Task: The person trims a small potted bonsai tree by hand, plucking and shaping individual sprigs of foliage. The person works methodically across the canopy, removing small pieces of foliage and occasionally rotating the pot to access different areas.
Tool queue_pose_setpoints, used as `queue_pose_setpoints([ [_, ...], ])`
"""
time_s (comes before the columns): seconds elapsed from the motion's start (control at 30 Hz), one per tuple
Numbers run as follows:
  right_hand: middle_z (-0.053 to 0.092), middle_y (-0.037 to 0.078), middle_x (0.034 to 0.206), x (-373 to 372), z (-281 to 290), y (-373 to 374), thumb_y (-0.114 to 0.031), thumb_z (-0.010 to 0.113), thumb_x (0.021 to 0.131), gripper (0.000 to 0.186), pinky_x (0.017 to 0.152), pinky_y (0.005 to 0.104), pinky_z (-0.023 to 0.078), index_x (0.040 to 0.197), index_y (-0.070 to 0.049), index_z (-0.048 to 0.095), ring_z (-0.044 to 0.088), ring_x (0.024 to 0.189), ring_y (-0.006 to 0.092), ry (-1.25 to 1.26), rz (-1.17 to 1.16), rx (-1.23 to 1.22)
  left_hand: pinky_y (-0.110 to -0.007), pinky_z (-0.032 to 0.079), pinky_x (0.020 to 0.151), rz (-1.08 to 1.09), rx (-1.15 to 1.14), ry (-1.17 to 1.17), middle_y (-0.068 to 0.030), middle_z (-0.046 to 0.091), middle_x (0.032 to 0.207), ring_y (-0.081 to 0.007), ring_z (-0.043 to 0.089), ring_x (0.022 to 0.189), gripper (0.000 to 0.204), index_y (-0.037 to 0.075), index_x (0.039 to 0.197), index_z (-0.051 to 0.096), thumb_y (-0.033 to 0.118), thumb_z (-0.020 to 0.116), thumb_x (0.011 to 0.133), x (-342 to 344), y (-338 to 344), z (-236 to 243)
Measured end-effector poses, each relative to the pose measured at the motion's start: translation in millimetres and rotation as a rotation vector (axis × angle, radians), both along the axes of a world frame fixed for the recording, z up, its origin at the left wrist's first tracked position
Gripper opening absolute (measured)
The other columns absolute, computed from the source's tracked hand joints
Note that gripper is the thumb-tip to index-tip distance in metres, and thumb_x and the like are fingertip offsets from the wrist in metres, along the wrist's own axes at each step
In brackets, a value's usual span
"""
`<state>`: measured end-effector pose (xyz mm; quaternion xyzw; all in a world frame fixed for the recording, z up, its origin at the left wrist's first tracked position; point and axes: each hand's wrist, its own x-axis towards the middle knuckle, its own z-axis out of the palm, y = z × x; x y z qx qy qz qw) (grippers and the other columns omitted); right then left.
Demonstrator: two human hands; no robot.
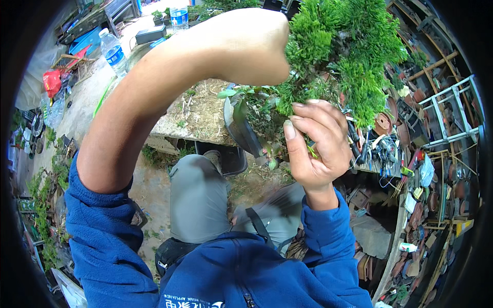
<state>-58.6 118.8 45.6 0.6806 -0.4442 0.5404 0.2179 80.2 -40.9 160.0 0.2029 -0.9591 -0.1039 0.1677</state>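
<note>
A bushy green conifer (354, 51), with dense bright foliage, stands at the upper right on the workbench. My left arm reaches up and across to it, and the visible part of my left hand (272, 49) is bent at the wrist beside the foliage. Its fingers are out of sight. Just below the lower branches, my right hand (321, 146) has its thumb and fingertips brought together in a pinch. A yellow-green bit shows by the palm, but what the fingertips hold is unclear. A dark grey curved piece (241, 131) and some broad leaves lie left of this hand.
The worn workbench (205, 110) is strewn with dry bits. A water bottle (113, 51) and a dark box (150, 35) stand on its left. Beneath its edge is a black tub (236, 163). Tools (382, 149) lie at right, near a light-blue ladder (454, 113) and stacked pots.
</note>
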Motion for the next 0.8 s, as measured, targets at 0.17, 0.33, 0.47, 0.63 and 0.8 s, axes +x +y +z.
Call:
queue_pose_setpoints([
  [0.17,0.076,0.012,0.101,-1.5,-1.1,-1.1,0.004,0.082,0.074,0.023,0.089,0.0407,0.057,0.095,-0.003,0.075,0.071,0.098,0.0315,-0.011,0.002,-0.025,-0.028,0.038,0.052,-0.027,0.391,0.020,0.0054,0.052,0.068,-0.0072,0.048,0.059,0.018,0.000,0.083,0.065,0.012,0.078,0.078,24.8,-5.6,-6.7],
  [0.33,0.076,0.012,0.102,-1.1,-1.1,0.2,0.005,0.082,0.074,0.024,0.089,0.0407,0.057,0.095,-0.004,0.075,0.071,0.097,0.0316,-0.026,0.001,-0.015,-0.027,0.042,0.055,-0.042,0.703,0.426,-0.0011,0.061,0.071,-0.0082,0.053,0.059,0.040,-0.002,0.111,0.069,0.014,0.074,0.075,31.9,2.3,-32.9],
  [0.47,0.076,0.012,0.103,-0.9,0.3,0.8,0.005,0.082,0.074,0.024,0.089,0.0406,0.057,0.095,-0.003,0.075,0.071,0.097,0.0322,-0.021,0.007,-0.013,-0.027,0.044,0.059,-0.060,0.800,0.481,-0.0014,0.063,0.069,-0.0066,0.055,0.062,0.051,-0.004,0.122,0.069,0.018,0.075,0.076,16.7,10.3,-46.0],
  [0.63,0.078,0.013,0.103,1.9,1.1,4.0,0.004,0.081,0.078,0.019,0.097,0.0426,0.054,0.095,-0.002,0.075,0.071,0.103,0.0317,-0.063,0.014,0.030,-0.030,0.040,0.057,-0.100,0.744,0.501,0.0032,0.057,0.066,-0.0048,0.047,0.063,0.021,0.000,0.083,0.069,0.019,0.079,0.084,7.2,6.1,-57.0],
  [0.8,0.078,0.012,0.103,1.0,0.6,2.4,0.004,0.081,0.077,0.019,0.096,0.0426,0.054,0.094,-0.003,0.075,0.071,0.102,0.0318,-0.056,0.017,0.030,-0.036,0.038,0.056,-0.159,0.555,0.524,-0.0051,0.046,0.061,-0.0111,0.044,0.060,0.033,-0.001,0.074,0.058,0.019,0.074,0.094,13.8,7.3,-67.7],
])
